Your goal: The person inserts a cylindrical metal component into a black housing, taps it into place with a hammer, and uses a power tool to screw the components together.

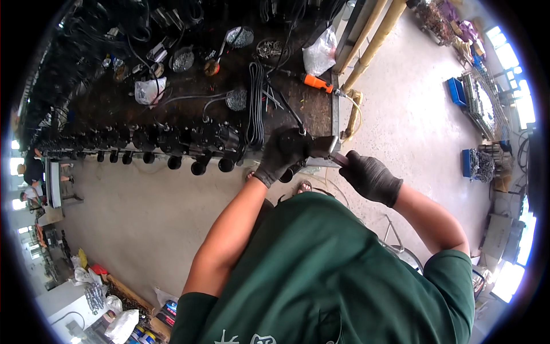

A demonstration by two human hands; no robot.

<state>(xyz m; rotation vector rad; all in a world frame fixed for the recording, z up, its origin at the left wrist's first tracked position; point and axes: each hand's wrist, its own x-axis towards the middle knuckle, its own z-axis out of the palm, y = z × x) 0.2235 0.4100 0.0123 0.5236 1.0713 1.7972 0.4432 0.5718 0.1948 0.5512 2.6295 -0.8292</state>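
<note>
My left hand (278, 155), in a dark grey work glove, is closed around a black motor-like unit (295, 139) at the near edge of the workbench. A black cable runs up from this unit, and its right end has a pale metal face (326, 145). My right hand (369, 176), gloved too, is closed around a short flat metal bar (339, 158). The bar's far end meets the unit's right end; whether it is fixed there I cannot tell. Left of my left hand lies a bundle of folded black cable (255, 106), beside several similar black units (215, 137) lined along the edge.
The dark workbench (189, 103) holds an orange-bodied power tool (318, 83), a white plastic bag (321, 51), dishes of small screws (236, 100) and a brush (213, 66). A bamboo pole (375, 43) stands at its right end. A stool (401, 252) is beside my right leg.
</note>
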